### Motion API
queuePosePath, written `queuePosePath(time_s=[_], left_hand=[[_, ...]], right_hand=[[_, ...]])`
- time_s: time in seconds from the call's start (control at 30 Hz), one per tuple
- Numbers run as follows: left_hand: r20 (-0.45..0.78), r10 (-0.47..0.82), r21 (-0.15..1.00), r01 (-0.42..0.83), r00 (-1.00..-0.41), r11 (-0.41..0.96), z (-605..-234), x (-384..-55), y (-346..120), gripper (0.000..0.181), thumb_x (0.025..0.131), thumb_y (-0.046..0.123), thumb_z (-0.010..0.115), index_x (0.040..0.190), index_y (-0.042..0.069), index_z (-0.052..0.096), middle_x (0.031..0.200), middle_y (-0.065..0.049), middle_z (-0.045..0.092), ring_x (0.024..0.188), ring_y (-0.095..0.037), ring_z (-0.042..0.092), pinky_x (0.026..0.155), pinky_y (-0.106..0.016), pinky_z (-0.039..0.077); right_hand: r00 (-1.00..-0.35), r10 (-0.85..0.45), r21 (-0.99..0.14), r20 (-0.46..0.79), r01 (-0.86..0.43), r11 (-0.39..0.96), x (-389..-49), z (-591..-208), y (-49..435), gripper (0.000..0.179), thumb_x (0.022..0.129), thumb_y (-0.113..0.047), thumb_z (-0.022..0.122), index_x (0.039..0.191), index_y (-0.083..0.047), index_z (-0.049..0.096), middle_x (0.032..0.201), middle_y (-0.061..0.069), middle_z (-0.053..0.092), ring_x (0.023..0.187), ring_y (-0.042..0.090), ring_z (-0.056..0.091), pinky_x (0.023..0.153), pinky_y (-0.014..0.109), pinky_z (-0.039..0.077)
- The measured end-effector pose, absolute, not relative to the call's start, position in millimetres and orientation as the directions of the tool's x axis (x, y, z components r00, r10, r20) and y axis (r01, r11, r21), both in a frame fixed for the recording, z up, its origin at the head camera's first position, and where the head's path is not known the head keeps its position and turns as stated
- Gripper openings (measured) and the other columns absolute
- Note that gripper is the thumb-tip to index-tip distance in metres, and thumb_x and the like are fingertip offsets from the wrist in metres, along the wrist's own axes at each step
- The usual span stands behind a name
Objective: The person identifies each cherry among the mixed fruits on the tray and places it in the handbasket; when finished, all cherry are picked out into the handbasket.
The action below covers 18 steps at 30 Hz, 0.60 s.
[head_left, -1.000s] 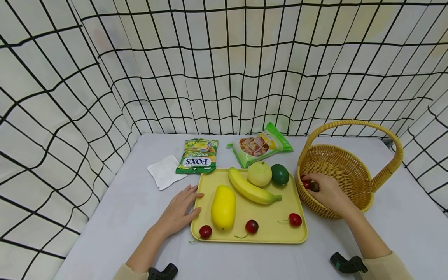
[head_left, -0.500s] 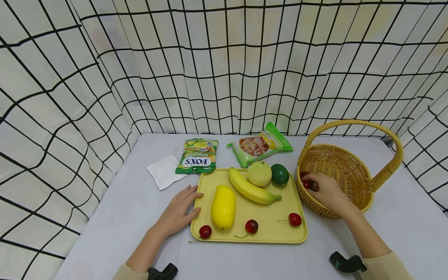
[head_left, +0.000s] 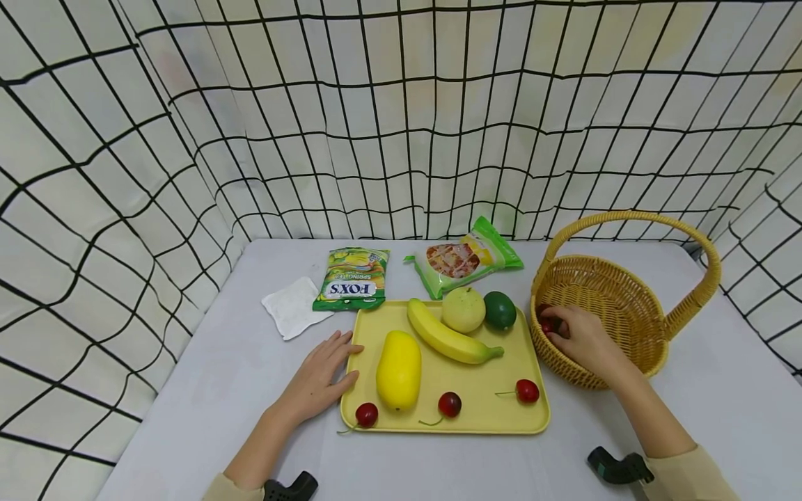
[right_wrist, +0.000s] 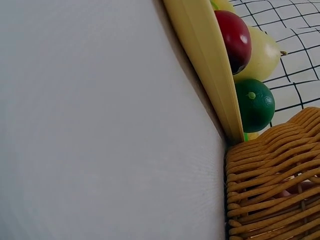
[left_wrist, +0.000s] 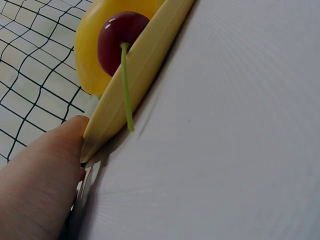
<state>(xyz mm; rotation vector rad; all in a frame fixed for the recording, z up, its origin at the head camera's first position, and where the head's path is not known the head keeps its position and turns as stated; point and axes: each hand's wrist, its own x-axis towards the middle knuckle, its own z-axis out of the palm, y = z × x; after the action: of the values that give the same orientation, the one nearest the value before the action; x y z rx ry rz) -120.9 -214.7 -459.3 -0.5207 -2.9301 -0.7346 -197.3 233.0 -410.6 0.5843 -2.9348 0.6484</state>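
- Wicker basket point(head_left: 617, 292), right side of the frame, upright, handle point(head_left: 633, 216) arched above: the forearm reaches in from the lower right, over the near rim, a good line that leaves the handle alone.
- Yellow tray point(head_left: 485, 410), lower centre, right edge just beside the basket: anything crossing that rim wants lifting, not dragging.
- Left hand point(head_left: 319, 376), left of centre, released, fingers spread, touching the tray's left edge: light contact like that should steady it without tipping.
- Right hand point(head_left: 583, 341), inside the basket at its left wall, fingers bent down at the fruit; whether anything is pinched, I cannot tell. Thumb and fingertip looks the grip to go for.
- Basket cherries point(head_left: 546, 325), against that left wall, partly hidden by the fingers: smooth, likely rollers, so one at a time, softly!
- Tray cherries point(head_left: 450, 405), along the bottom; the leftmost one's stem point(left_wrist: 126, 90) overhangs the rim, so mind that left thumb.
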Motion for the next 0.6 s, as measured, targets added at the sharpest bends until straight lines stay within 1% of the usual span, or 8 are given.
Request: queuePosePath(time_s=[0.3,0.43,0.6], left_hand=[[0.150,0.309,0.445,0.343,-0.939,0.827,-458.5,-121.3,-214.5,0.040,0.088,0.036,0.056,0.124,0.020,0.053,0.144,-0.007,0.034,0.135,-0.027,0.022,0.107,-0.050,0.019],[0.144,0.306,0.446,0.338,-0.941,0.829,-458.6,-121.2,-214.6,0.040,0.088,0.036,0.056,0.125,0.019,0.053,0.145,-0.008,0.034,0.136,-0.027,0.022,0.108,-0.049,0.019],[0.151,0.306,0.446,0.341,-0.940,0.828,-459.2,-121.2,-214.6,0.040,0.088,0.036,0.056,0.124,0.019,0.053,0.144,-0.008,0.035,0.136,-0.027,0.022,0.108,-0.049,0.019]], right_hand=[[-0.920,-0.329,-0.400,0.211,-0.389,0.830,-194.2,-410.4,233.0,0.029,0.080,-0.007,0.066,0.108,-0.001,0.061,0.088,0.011,0.057,0.068,0.018,0.048,0.054,0.029,0.040],[-0.917,-0.322,-0.403,0.234,-0.393,0.827,-191.7,-411.4,233.0,0.028,0.080,-0.008,0.066,0.107,-0.002,0.062,0.089,0.011,0.058,0.070,0.018,0.049,0.055,0.029,0.042],[-0.896,-0.331,-0.392,0.296,-0.430,0.813,-188.9,-409.6,233.7,0.026,0.079,-0.006,0.066,0.104,-0.002,0.063,0.092,0.013,0.059,0.070,0.018,0.051,0.055,0.029,0.044]])
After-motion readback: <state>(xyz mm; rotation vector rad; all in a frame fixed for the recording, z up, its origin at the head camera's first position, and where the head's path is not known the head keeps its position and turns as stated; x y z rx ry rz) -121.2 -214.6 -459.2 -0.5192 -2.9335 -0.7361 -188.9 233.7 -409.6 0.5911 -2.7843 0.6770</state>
